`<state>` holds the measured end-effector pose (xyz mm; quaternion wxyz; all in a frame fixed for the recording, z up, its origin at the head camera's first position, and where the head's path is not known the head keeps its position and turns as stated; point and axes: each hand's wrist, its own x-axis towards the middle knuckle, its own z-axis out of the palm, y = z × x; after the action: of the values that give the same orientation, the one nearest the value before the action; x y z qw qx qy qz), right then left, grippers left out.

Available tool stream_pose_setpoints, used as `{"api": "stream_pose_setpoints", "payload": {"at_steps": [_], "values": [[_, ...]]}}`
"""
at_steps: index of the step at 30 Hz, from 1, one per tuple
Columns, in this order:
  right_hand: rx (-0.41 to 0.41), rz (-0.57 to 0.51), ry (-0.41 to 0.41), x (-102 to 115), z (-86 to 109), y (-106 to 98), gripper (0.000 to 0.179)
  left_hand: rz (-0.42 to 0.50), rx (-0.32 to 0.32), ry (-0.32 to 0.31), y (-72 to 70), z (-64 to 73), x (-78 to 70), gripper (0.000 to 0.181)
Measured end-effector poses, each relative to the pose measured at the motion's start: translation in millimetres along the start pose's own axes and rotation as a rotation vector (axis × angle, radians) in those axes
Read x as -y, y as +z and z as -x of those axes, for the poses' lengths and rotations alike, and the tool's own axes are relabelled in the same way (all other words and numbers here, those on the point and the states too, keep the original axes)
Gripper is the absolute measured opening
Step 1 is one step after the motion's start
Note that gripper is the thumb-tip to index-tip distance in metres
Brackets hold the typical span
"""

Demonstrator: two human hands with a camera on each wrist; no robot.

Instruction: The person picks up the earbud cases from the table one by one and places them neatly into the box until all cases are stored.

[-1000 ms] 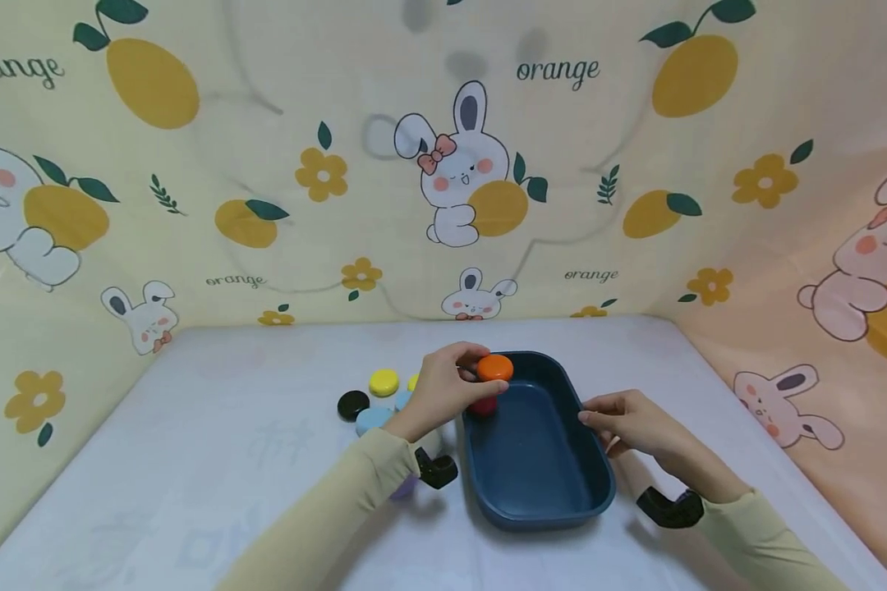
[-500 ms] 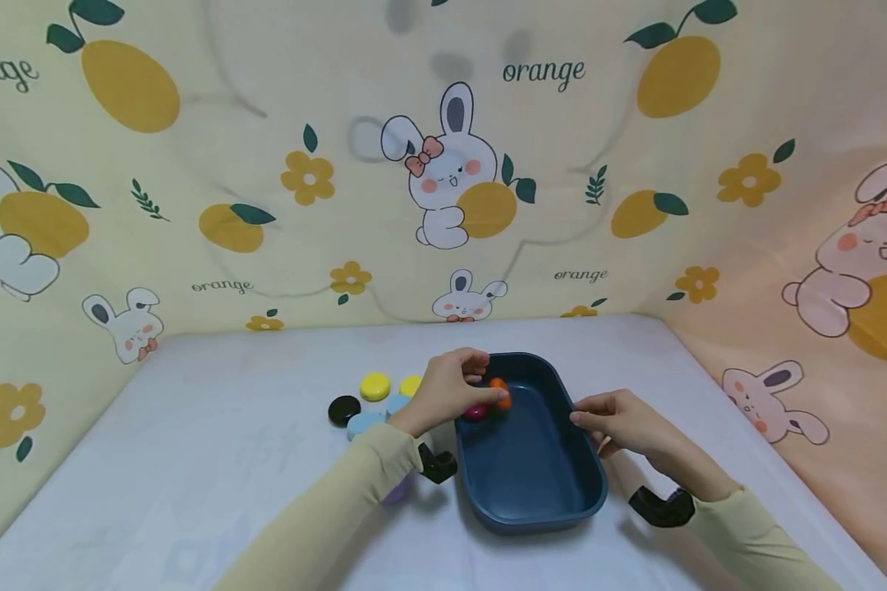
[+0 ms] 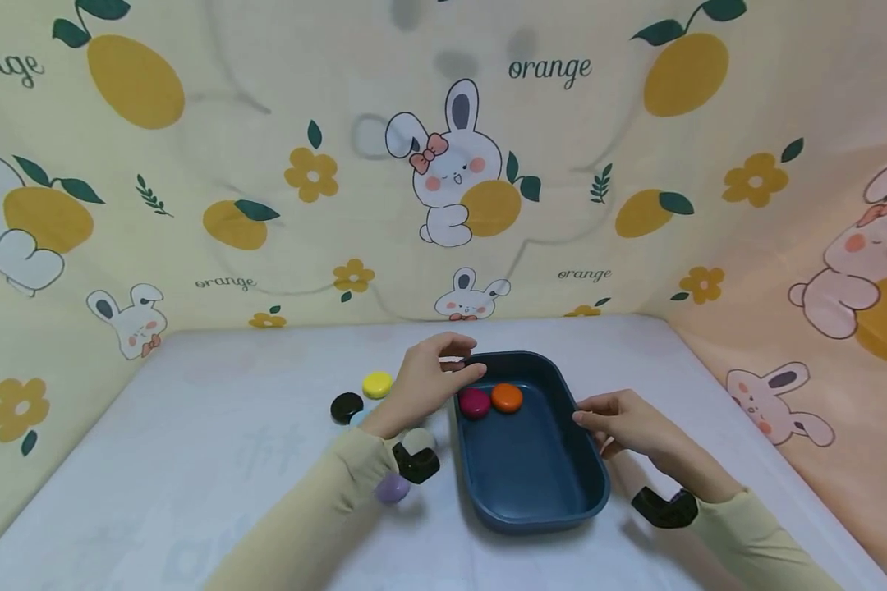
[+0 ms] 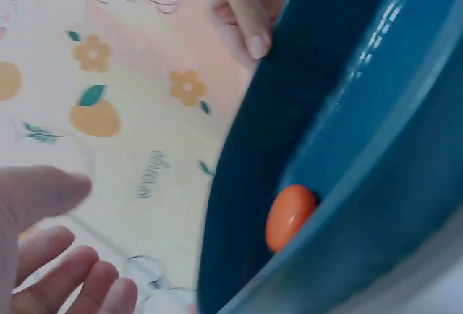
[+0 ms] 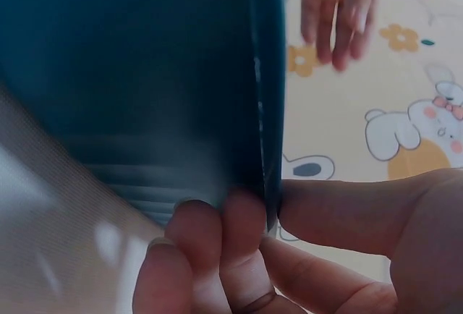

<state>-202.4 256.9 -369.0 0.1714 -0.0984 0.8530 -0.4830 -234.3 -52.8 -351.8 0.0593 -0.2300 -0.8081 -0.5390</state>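
A dark blue rectangular tray stands in front of me in the head view. Inside it, near the far left corner, lie an orange disc and a dark red disc, side by side. My left hand is over the tray's far left corner, fingers apart and holding nothing; the left wrist view shows the gap between thumb and fingers. My right hand pinches the tray's right rim, thumb on one side of the wall and fingers on the other, as the right wrist view shows.
Left of the tray on the white table lie a yellow disc, a black disc, a purple disc and a whitish disc. A light blue one is mostly hidden by my left forearm. A printed cloth hangs behind the table.
My left hand has let go of the orange disc, which now lies flat in the tray beside the dark red one, and has drawn back left. The right hand keeps its grip.
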Motion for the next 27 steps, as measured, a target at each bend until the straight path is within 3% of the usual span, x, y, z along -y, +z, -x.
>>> {"api": "stream_pose_setpoints", "payload": {"at_steps": [5, 12, 20, 27], "values": [[-0.022, 0.010, 0.023, -1, 1.9, -1, 0.040, -0.017, -0.015, 0.001, -29.3, 23.5, -4.9, 0.037], [-0.013, 0.004, 0.025, -1, -1.5, 1, 0.042, -0.072, -0.038, -0.072, -66.9, 68.4, 8.2, 0.044], [-0.012, -0.003, 0.032, -1, -0.2, 0, 0.045, -0.003, 0.024, -0.130, -74.0, 100.6, 28.8, 0.051], [0.000, -0.011, 0.028, -1, -1.7, 0, 0.044, 0.070, 0.080, -0.180, -76.9, 107.9, 45.2, 0.054]]}}
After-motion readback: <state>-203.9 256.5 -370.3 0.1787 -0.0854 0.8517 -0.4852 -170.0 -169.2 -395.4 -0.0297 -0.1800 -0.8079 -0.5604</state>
